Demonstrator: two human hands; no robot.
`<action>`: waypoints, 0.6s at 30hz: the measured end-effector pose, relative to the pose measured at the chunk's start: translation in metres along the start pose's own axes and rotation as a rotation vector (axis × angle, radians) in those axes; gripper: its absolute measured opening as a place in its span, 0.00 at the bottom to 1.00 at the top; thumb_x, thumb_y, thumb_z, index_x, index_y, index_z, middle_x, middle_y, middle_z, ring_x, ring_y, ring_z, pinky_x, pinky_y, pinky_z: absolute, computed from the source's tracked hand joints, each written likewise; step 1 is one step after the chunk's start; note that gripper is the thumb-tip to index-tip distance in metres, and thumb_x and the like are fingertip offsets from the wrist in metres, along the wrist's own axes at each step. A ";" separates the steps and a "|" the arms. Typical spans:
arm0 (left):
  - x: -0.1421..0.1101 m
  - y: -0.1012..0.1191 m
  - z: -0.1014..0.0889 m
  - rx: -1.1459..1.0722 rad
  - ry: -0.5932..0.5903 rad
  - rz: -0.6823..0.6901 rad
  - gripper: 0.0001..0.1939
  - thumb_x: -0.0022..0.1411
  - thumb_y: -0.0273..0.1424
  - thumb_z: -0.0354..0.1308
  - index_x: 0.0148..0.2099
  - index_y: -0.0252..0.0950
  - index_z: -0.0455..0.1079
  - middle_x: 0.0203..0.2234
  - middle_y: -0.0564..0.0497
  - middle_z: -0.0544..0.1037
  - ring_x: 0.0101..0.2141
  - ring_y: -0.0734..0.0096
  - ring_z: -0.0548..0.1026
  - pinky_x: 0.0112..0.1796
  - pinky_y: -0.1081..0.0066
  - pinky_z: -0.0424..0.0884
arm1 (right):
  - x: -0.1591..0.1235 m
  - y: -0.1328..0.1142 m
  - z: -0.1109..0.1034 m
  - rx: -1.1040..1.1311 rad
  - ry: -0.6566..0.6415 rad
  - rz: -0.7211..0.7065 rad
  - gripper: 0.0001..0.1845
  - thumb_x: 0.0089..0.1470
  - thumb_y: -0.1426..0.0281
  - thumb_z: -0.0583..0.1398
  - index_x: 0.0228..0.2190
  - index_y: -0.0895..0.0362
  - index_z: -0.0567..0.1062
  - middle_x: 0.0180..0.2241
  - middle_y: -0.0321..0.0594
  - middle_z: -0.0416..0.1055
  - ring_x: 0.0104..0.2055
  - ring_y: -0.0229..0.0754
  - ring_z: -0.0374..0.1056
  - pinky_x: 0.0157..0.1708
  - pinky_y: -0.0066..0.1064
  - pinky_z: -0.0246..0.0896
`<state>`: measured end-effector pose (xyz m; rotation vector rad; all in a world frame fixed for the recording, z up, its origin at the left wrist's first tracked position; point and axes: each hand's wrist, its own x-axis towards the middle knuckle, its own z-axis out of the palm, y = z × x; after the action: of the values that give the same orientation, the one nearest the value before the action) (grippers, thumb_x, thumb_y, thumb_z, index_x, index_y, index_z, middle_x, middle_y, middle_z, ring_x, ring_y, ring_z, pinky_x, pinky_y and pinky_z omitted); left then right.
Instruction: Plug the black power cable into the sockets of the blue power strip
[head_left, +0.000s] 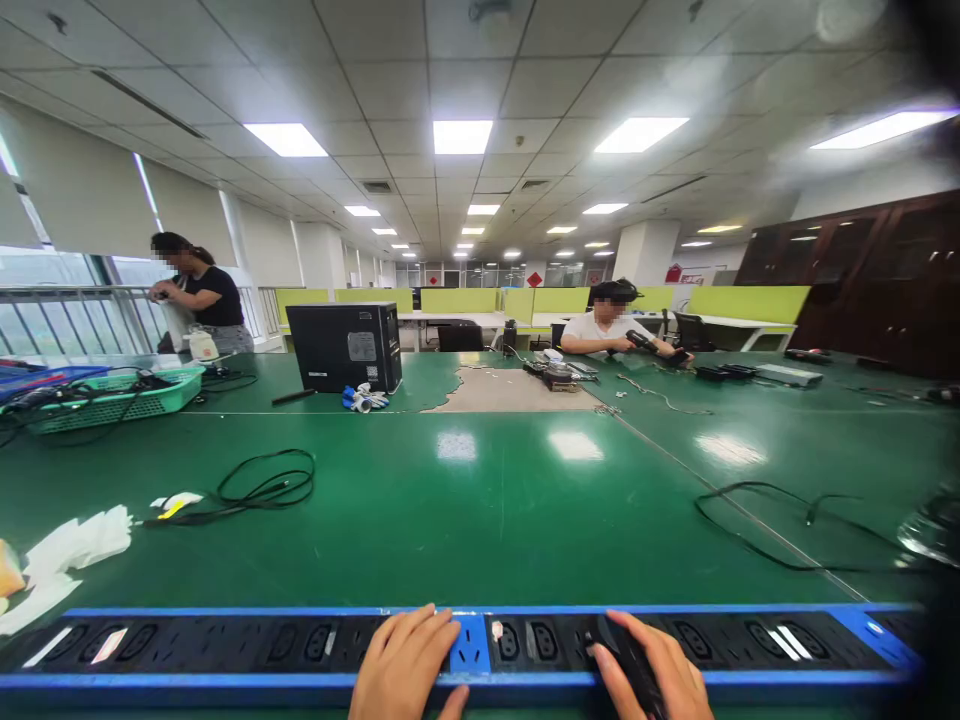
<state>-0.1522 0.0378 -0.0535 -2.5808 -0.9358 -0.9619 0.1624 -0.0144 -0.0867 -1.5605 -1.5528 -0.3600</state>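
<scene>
A long power strip with a blue frame and black socket panels lies along the near edge of the table. My left hand spans it just left of the blue socket, fingers over the top and thumb at the front side, gripping it. To the right, my right hand is closed around a black plug-like object, tilted over the sockets. Its tip is close to the panel; I cannot tell whether it is inserted. The lower part of this object is hidden by the hand and frame edge.
On the green table lie coiled black cables, white tissue and another cable. Farther back stand a black computer case, gloves and a green basket. One person sits opposite; another stands left.
</scene>
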 end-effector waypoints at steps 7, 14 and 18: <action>0.012 0.019 -0.019 -0.095 0.015 -0.136 0.19 0.61 0.32 0.58 0.55 0.42 0.68 0.49 0.46 0.78 0.48 0.52 0.76 0.46 0.51 0.74 | 0.007 -0.026 -0.007 0.056 0.015 0.127 0.19 0.60 0.53 0.53 0.46 0.50 0.70 0.41 0.44 0.75 0.44 0.51 0.70 0.44 0.46 0.63; 0.010 0.021 -0.023 -0.197 -0.003 -0.189 0.19 0.61 0.30 0.56 0.55 0.41 0.69 0.49 0.45 0.78 0.50 0.53 0.74 0.50 0.50 0.71 | 0.009 -0.037 -0.011 0.066 -0.054 0.135 0.19 0.61 0.56 0.52 0.48 0.51 0.71 0.43 0.44 0.74 0.47 0.51 0.68 0.48 0.47 0.59; 0.010 0.023 -0.028 -0.238 -0.025 -0.194 0.19 0.61 0.29 0.57 0.55 0.41 0.69 0.50 0.45 0.77 0.52 0.53 0.73 0.52 0.50 0.69 | 0.013 -0.041 -0.013 0.029 -0.074 0.096 0.20 0.60 0.57 0.53 0.49 0.51 0.72 0.42 0.44 0.75 0.46 0.50 0.68 0.49 0.48 0.57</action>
<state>-0.1460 0.0129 -0.0257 -2.7397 -1.1599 -1.1581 0.1319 -0.0229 -0.0543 -1.6350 -1.5262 -0.2272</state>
